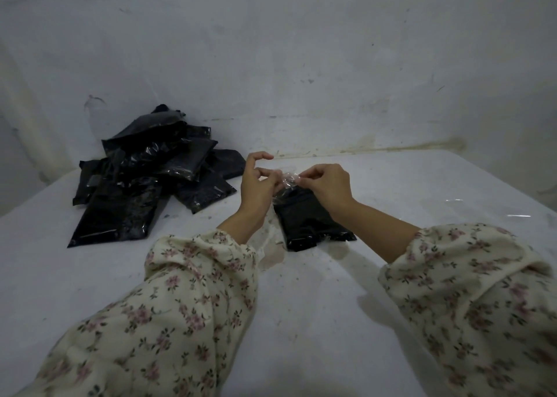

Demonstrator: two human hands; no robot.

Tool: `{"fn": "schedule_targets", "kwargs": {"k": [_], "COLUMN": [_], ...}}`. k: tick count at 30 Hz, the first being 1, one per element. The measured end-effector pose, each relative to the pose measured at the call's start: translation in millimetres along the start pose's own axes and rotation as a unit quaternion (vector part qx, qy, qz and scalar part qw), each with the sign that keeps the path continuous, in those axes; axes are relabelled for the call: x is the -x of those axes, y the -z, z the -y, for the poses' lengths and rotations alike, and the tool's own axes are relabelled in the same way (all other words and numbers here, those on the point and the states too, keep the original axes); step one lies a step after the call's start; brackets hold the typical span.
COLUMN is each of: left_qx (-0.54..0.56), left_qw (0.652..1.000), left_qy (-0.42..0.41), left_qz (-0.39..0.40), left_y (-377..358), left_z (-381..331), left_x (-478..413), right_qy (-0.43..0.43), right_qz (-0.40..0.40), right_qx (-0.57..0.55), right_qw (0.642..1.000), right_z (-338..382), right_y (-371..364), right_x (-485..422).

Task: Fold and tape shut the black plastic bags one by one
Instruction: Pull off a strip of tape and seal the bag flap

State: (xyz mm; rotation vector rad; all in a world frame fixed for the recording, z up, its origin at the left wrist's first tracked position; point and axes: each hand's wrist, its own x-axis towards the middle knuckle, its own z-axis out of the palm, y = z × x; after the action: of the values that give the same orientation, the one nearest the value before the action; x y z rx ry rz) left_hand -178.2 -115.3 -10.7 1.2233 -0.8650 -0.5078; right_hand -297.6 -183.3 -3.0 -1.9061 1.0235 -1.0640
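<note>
Left hand (256, 188) and right hand (330, 187): thumb and fingers of each pinch one end of a crumpled clear tape strip (287, 181), stretched between them just above the far end of a single black plastic bag (310, 224). The left index finger arches up, touching nothing. The bag lies flat on the white table (331, 321), partly under the right wrist. A pile of black bags (144, 179) sits well left of it. Floral sleeves (196, 291) cover both forearms, nearer than the bag. A scuffed white wall (301, 50) stands behind it.
</note>
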Motion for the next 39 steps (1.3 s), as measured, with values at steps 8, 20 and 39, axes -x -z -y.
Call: {"fn": "schedule_targets", "kwargs": {"k": [8,20,39], "left_qx": [0.079,0.129,0.17], "left_qw": [0.994,0.979,0.96], "left_qy": [0.078,0.142,0.2], "left_qz": [0.006,0.067,0.103], "left_y": [1,-3,12], "left_z": [0,-4,0], "left_x": [-3,1,-2], "right_qy": [-0.006,0.022,0.007], "right_qz": [-0.02,-0.022,0.012], "right_qx": [-0.054,0.008,0.072], "right_qw": [0.998,0.999,0.997], "right_z": [2,4,-1], "right_y": [2,1,6], "right_x": [0,1,1]}}
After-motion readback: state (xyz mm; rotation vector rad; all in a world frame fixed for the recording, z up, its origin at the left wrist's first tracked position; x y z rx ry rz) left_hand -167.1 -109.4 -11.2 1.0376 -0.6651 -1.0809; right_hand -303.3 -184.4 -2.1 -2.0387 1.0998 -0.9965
